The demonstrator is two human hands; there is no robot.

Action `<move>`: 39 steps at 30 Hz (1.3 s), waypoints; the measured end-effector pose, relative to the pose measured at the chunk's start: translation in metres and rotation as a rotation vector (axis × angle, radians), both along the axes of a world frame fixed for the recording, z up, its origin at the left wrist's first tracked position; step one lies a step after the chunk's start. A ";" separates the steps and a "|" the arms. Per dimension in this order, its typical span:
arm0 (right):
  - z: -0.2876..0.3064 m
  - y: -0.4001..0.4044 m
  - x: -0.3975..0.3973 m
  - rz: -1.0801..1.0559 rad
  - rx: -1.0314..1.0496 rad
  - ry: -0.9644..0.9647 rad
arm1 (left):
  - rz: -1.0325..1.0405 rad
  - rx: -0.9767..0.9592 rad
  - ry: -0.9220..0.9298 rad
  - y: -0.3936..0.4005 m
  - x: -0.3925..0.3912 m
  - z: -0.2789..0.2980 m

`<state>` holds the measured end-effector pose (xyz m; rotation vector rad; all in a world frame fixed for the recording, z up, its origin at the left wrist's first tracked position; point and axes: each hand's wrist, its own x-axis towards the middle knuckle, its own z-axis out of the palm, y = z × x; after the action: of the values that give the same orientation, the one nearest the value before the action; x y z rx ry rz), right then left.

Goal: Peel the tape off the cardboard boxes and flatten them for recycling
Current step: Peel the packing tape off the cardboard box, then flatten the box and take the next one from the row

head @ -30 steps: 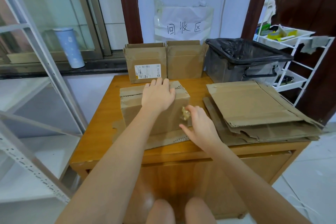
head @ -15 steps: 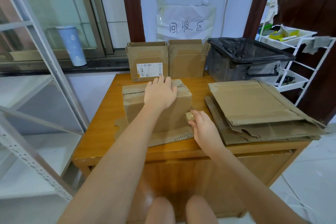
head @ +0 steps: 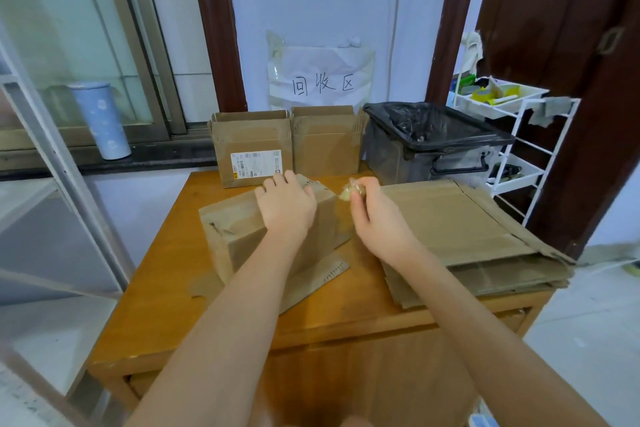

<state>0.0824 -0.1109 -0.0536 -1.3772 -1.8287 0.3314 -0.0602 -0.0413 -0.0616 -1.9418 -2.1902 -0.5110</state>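
While the left hand [head: 285, 206] presses flat on the box [head: 277, 236] at mid-frame on the surface [head: 166, 288], the right hand [head: 375, 218] pinches its grip on a tape wad [head: 350, 191] — yank hard and the cardboard could tear or the box skid.

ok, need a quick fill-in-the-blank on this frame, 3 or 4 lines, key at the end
1. The left hand rests on top of the ____ nearest the person.
2. The right hand pinches a wad of ____ beside that box.
3. The bin at the back of the table is lined with a ____ bag.
4. The flattened cardboard lies stacked on the person's ____ side of the table.

Missing words: box; tape; black; right
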 end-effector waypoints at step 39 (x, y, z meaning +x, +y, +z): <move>0.062 0.267 0.195 -0.490 -0.248 -0.265 | 0.077 -0.021 0.076 0.180 0.112 -0.005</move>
<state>0.2774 0.1557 0.0080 -2.0669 -1.6167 0.1230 0.0520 0.1384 -0.0667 -1.8469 -2.2212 -0.3982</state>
